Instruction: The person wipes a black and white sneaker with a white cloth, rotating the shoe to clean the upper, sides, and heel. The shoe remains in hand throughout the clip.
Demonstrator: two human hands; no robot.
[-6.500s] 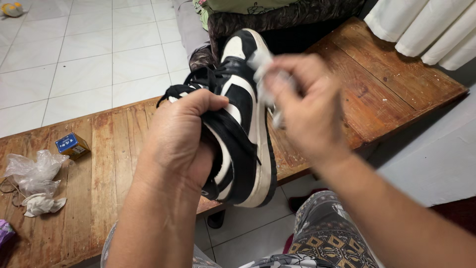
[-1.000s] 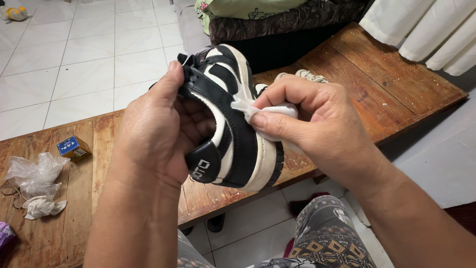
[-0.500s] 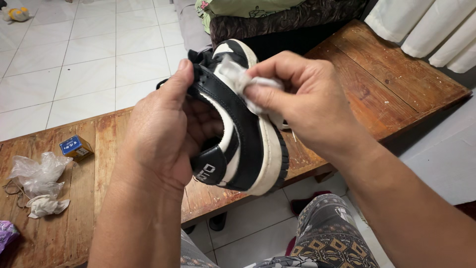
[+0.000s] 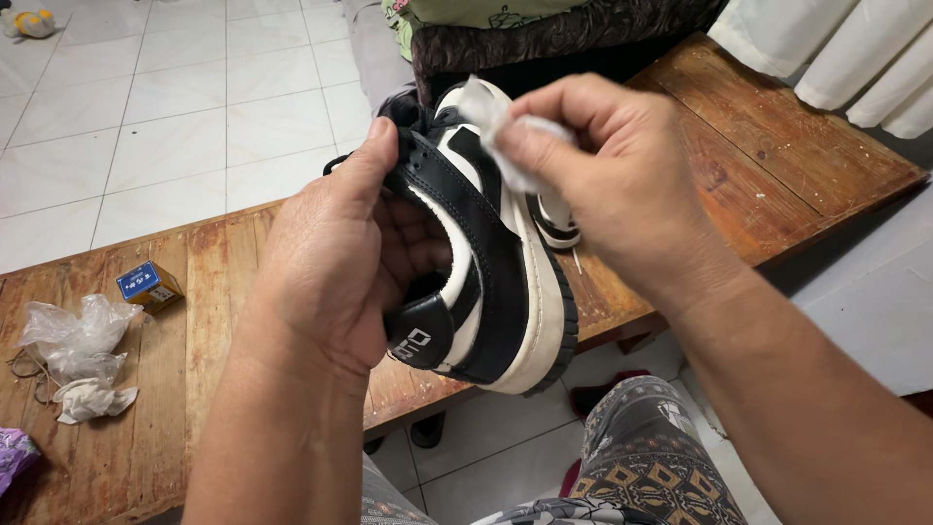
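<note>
**Sneaker side is being wiped**

The black-and-white sneaker (image 4: 486, 262) is being held above the wooden bench (image 4: 758, 146), the left hand (image 4: 340, 272) clamping its collar. The right hand (image 4: 612, 175) is pinching a white wipe (image 4: 496, 122) against the toe side. Short, supported strokes seem best. The sole is facing away, and another shoe (image 4: 556, 222) behind is mostly hidden.

1. Both forearms come in bare from the bottom edge, with no sleeves, no watch and no bands in sight.
2. Left hand (image 4: 335, 267): no rings show on its back, and the knuckles and thumb are plain.
3. Right hand (image 4: 622, 185): bare too, with short trimmed nails on the fingers (image 4: 520, 136).
4. Down low, patterned trousers (image 4: 646, 457): grey cloth with black, white and tan geometric diamond motifs across both knees.
</note>
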